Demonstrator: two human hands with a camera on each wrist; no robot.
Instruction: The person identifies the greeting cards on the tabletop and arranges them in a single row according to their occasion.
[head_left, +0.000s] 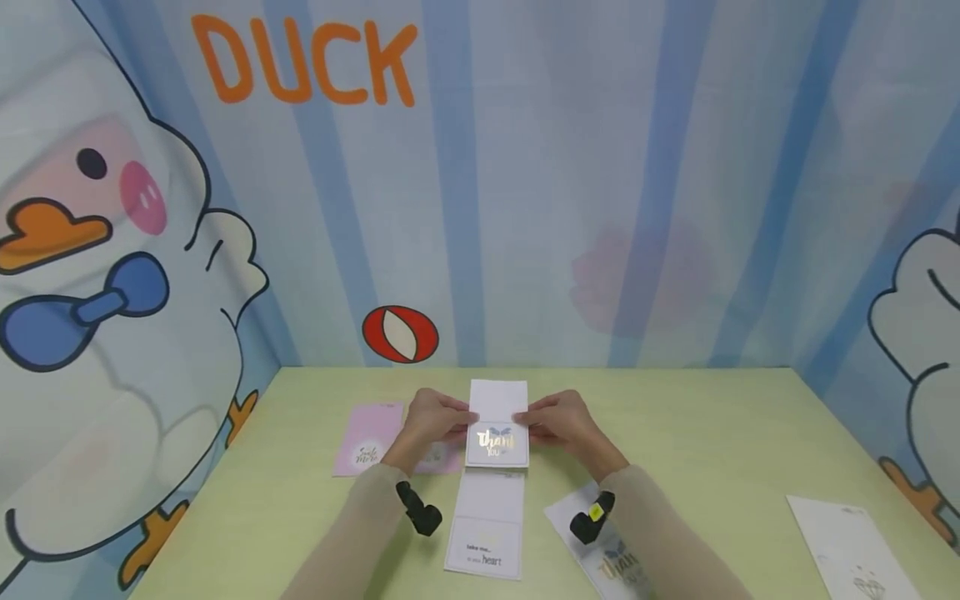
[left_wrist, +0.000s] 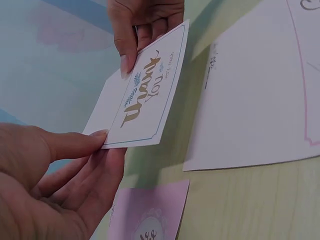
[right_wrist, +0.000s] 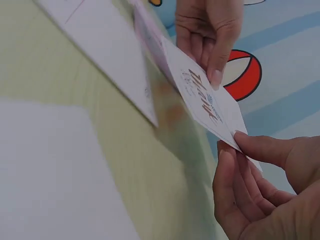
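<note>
A white greeting card with gold "Thank you" lettering and a thin blue border is held up over the table, its lettered part toward me. My left hand pinches its left edge near the crease, thumb on the front and fingers behind. At the opposite edge, my right hand pinches it the same way. In the left wrist view the lettered card is tilted and raised above the tabletop. The right wrist view shows the right hand's thumb and fingers gripping its border.
Just below lies a white card reading "heart". Another gold-lettered card lies partly under my right forearm. Pink cards lie left of my left hand, and a white card with a diamond drawing rests far right. A printed duck curtain stands behind the table.
</note>
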